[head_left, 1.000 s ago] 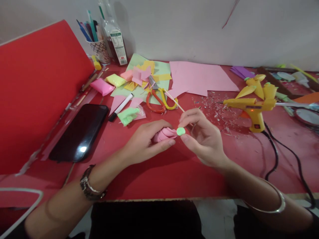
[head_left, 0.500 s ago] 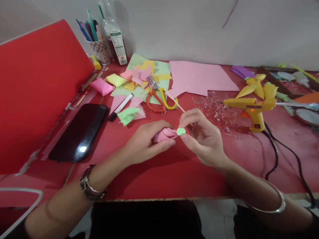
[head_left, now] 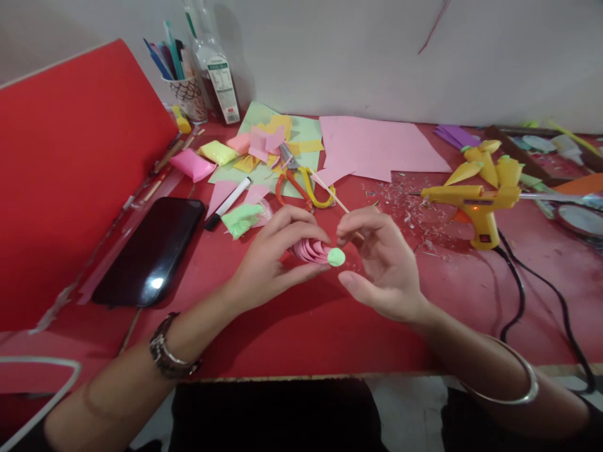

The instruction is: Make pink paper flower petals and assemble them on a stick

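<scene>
My left hand (head_left: pixel 271 260) is closed around a pink folded-paper flower (head_left: pixel 311 250), which lies sideways between thumb and fingers. A round cap of light green clay (head_left: pixel 336 257) covers the flower's right end. Just right of that cap, my right hand (head_left: pixel 384 267) is open, its thumb and curled fingers apart, not touching the clay. A thin wooden stick (head_left: pixel 330 190) runs down behind the right fingers; whether the hand touches it I cannot tell. Beyond the hands lie scissors (head_left: pixel 308 191) with orange and yellow handles, partly hidden by my left fingers.
On the right lies a yellow glue gun (head_left: pixel 480 210), its light lit and black cord trailing. Yellow paper flowers (head_left: pixel 487 163) lie behind it. Pink paper (head_left: pixel 377 147) is at the back. A phone (head_left: pixel 151 251), marker (head_left: pixel 228 203) and clay packets (head_left: pixel 193 164) lie left.
My right thumb and fingers have come off the green clay and spread apart. The flower has turned so the cap's round face shows, and my left fingers have shifted around it.
</scene>
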Available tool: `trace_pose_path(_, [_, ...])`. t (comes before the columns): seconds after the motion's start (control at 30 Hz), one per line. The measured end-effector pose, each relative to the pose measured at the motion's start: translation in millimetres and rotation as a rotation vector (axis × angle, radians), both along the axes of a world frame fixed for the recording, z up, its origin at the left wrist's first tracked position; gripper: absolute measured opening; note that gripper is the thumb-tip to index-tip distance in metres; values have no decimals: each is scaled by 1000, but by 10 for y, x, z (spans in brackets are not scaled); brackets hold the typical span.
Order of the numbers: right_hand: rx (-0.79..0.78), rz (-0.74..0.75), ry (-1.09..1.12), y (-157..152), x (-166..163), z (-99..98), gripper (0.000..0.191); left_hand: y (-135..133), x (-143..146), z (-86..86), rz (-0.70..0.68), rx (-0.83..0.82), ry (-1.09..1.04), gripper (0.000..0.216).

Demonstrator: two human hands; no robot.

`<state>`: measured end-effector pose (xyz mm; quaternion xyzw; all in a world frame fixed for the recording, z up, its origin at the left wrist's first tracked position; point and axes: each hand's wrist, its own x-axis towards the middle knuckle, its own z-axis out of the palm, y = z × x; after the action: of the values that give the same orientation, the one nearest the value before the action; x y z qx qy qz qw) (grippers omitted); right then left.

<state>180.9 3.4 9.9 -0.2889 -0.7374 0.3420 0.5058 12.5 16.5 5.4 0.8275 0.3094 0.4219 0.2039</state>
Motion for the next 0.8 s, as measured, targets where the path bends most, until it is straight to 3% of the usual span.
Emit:
trace_pose_path(0.3, [196, -174, -204, -53, -31, 50, 20, -3, 53, -27, 14, -40, -47, 16])
trace_pose_path(0.8, [273, -186, -253, -50, -38, 73, 18, -16, 56, -93, -56, -120, -63, 19])
